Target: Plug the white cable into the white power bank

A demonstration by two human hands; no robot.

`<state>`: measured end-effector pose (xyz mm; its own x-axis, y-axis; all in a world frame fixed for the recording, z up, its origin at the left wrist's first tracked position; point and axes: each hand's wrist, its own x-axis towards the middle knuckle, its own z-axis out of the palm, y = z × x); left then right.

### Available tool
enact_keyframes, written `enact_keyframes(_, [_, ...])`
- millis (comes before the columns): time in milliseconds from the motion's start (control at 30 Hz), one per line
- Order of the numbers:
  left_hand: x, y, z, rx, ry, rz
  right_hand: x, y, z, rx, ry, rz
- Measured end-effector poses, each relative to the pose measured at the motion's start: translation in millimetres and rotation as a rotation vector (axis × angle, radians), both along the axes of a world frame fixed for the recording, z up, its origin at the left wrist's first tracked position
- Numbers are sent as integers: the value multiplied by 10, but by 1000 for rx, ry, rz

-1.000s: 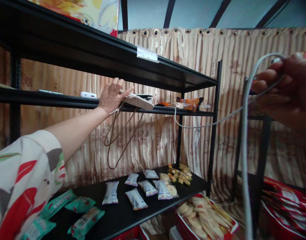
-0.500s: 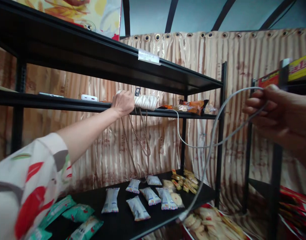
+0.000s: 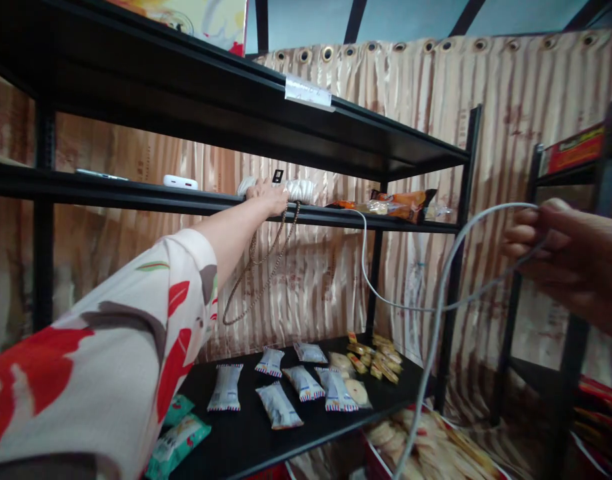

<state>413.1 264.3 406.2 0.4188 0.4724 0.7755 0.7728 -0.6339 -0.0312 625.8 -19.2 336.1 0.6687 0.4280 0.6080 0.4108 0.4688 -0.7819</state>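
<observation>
Nearest to me, along the lower left, I have a white sleeve (image 3: 131, 347) with red and grey shapes on it. At the right edge, well apart from it, the right hand (image 3: 561, 247) is nearly closed, its thumb and curled fingers pinching a white cable (image 3: 440, 308). One length of that cable drops past the frame's lower edge; the other sags across to the middle shelf (image 3: 111, 193), meeting it just beside some orange packets (image 3: 406, 203).

Below, on the lower shelf (image 3: 236, 437), I see green packets (image 3: 181, 443) partly behind the sleeve, then white packets (image 3: 279, 405) with striped ends, and gold-wrapped sweets (image 3: 381, 363) farther back.

The arm reaches out to the middle shelf, where I get the left hand (image 3: 269, 199) over the front of a white bag (image 3: 302, 192), fingers bent. I cannot tell whether it grips the bag or only presses on it. The bag lies on that shelf, under the top shelf, and its chain strap (image 3: 231, 323) hangs in a loop below the shelf's edge. To its left sits a small white case (image 3: 180, 182). Behind everything I see a striped curtain (image 3: 336, 287).
</observation>
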Motion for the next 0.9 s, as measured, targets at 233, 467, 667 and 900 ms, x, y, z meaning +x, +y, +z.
enact_keyframes(233, [-461,-722,-734,35,-339,-632,-480,58,-268,-325,-313,89])
enact_keyframes(467, [-852,-1706,-2270,-1359,-461,-1342,-1330,488,-725,-712,-1044,413])
enact_keyframes(667, [-1072,-1592,-2628,-1646,-684,-1062,-994,659,-695,65,-591,-354])
enact_keyframes(900, [-911,-1584,-2700,-1508,-271,-683,-1066,1436,-464,-282,-558,4])
